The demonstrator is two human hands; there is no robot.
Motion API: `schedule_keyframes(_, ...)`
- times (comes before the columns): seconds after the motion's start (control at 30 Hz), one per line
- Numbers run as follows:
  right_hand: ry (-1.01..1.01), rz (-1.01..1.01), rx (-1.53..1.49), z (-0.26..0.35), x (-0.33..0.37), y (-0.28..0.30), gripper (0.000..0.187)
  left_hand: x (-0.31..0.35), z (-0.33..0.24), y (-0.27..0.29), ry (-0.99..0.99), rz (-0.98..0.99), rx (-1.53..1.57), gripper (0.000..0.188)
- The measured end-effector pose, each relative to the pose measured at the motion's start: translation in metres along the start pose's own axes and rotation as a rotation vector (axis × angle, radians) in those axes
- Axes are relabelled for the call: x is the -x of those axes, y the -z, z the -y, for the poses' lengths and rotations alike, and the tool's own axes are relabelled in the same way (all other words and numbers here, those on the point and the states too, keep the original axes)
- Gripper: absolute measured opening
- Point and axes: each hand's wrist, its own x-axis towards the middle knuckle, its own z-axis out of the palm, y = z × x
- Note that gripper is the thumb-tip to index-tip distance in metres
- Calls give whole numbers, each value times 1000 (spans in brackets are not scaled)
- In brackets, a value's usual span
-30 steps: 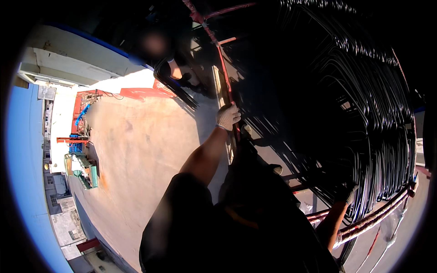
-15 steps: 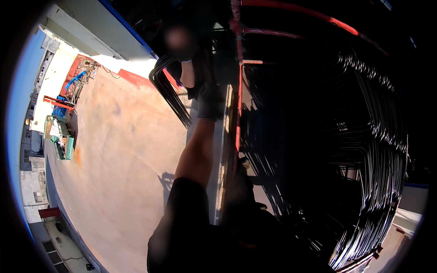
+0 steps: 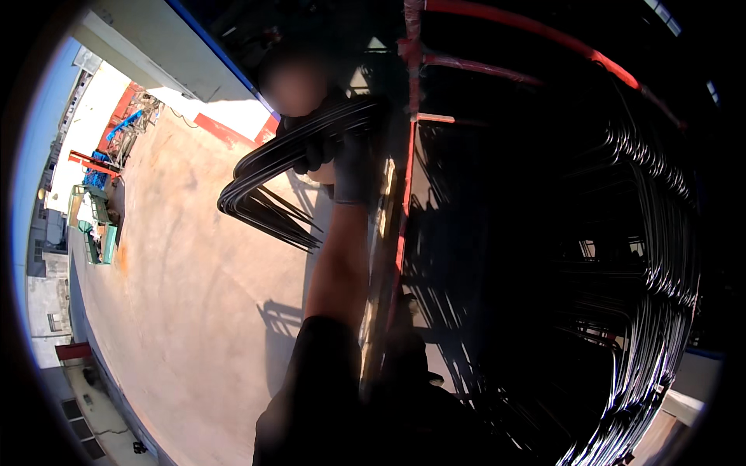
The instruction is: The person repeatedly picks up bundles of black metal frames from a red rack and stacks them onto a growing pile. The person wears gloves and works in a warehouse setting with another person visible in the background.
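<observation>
My left forearm reaches up the middle, and my dark-gloved left hand [image 3: 353, 167] is at a bundle of bent black metal rods [image 3: 268, 159]. The glove meets the rods in deep shade, so its fingers do not show clearly. Beyond it, a co-worker [image 3: 294, 87] stands close behind the bundle. Dark gloved fingers [image 3: 313, 155] by the rods seem to be the co-worker's. The bundle's bent corners point left, and its loose ends hang over the floor. My right hand cannot be made out in the dark lower part.
A red metal frame [image 3: 413, 78] rises beside a long pale beam [image 3: 377, 287]. On the right, many bent metal rods [image 3: 649, 233] hang in dense rows. Concrete floor [image 3: 186, 256] spreads to the left, with a green cart [image 3: 99, 225] farther off.
The rod bundle has swung upward and left, from hanging down beside the co-worker to lying across in front of them. My left hand stays near the beam. The view has shifted slightly.
</observation>
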Motion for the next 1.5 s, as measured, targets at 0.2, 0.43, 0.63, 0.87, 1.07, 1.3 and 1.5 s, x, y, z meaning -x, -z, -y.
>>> schedule_keyframes(0.2,10,14,13,-5,-9,-5,55,-23,-12,30,90,35,-124,40)
schedule_keyframes(0.43,24,29,40,-4,-17,-10,53,8,27,46,15,607,-1487,53)
schedule_keyframes(0.63,61,33,79,-2,-27,-21,52,49,57,51,-27,910,-1569,68)
schedule_keyframes(0.87,80,12,80,-8,-15,-30,50,77,124,83,-652,1051,-2465,80)
schedule_keyframes(1.07,64,-52,54,-15,9,-16,49,98,156,83,-333,878,-2331,86)
schedule_keyframes(1.3,-87,-263,11,-63,98,36,48,140,187,160,-373,594,-2357,108)
schedule_keyframes(1.5,-301,-547,42,-138,237,106,46,161,237,226,-291,324,-2144,107)
